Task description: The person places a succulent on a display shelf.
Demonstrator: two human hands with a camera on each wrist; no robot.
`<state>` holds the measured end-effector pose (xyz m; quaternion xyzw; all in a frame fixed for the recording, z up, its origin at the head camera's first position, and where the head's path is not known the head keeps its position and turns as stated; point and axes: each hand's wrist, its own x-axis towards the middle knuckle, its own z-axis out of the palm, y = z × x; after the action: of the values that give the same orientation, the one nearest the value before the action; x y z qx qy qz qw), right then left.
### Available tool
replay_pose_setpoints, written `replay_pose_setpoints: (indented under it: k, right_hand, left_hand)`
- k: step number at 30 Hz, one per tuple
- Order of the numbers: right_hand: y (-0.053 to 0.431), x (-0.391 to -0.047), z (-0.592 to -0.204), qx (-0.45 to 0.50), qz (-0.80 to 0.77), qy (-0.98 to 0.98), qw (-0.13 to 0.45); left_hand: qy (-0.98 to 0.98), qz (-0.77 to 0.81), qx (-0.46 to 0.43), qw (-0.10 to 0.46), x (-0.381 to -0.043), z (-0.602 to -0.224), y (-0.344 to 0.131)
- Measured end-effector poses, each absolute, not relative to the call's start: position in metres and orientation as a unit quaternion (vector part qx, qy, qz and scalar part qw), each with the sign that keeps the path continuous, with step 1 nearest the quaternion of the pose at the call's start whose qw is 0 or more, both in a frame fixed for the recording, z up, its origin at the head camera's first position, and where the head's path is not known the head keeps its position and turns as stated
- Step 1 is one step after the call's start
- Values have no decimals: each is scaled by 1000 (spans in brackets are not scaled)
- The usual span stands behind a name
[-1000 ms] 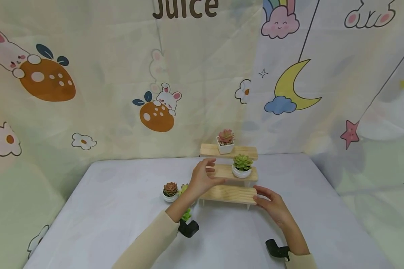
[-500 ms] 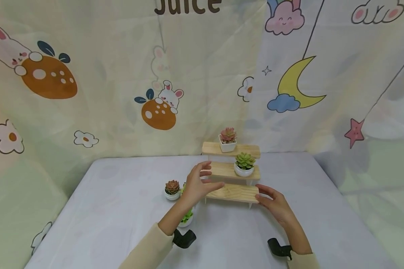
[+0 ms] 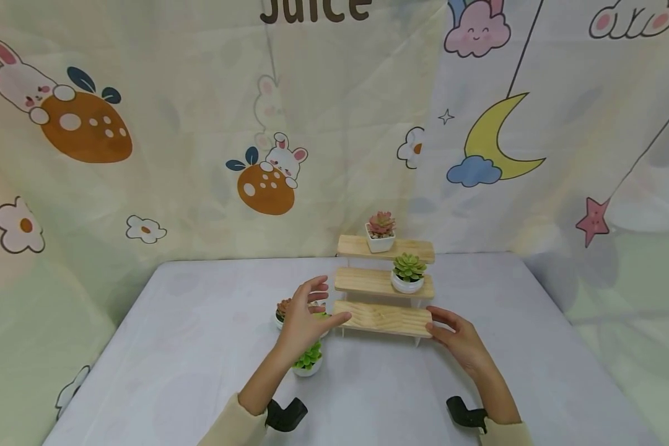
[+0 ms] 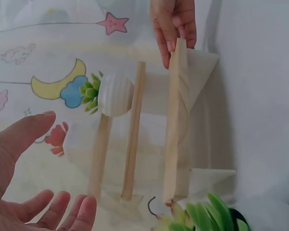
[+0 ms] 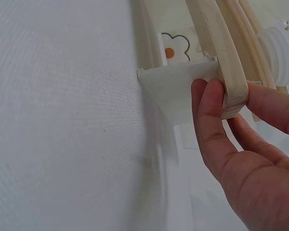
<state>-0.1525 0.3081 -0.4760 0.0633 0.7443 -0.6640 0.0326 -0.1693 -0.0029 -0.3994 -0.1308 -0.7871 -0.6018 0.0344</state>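
Observation:
A three-tier wooden stand (image 3: pixel 383 317) with white supports stands toward the back of the table. My right hand (image 3: pixel 461 344) grips the right end of its lowest board; in the right wrist view the thumb and fingers pinch that board end (image 5: pixel 235 94). A green succulent (image 3: pixel 409 267) in a round white pot sits on the middle board. On the top board is a pink succulent (image 3: pixel 381 227) in a square white pot. My left hand (image 3: pixel 301 319) is left of the stand, holding nothing, its thumb and fingers spread apart. It partly hides the potted succulents near it.
Left of the stand sit a brown-red succulent (image 3: pixel 281 309) and a bright green succulent (image 3: pixel 310 357) in white pots, with another mostly behind the left hand. A white cloth (image 3: pixel 201 347) covers the table. A printed curtain (image 3: pixel 195 155) hangs behind it.
My left hand has moved left and slightly down, away from the stand's boards to over the succulents beside it. My right hand keeps its grip on the lowest board.

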Motion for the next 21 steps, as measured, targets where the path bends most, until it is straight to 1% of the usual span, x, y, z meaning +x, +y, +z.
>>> replay_pose_setpoints:
  k: [6,14,21]
  right_hand:
    - [308,-152,-476,58,-671,739,30]
    - [311,-151,-476,63,-664,744,40]
    - [311,-154,-478,61,-667,741,40]
  left_hand:
    - [-795,-594,-116,42,-163,-411,-20]
    - [-802,-590,-89,37,-152,-423,-41]
    - [-816,-570,-91,34,-146,-435,-60]
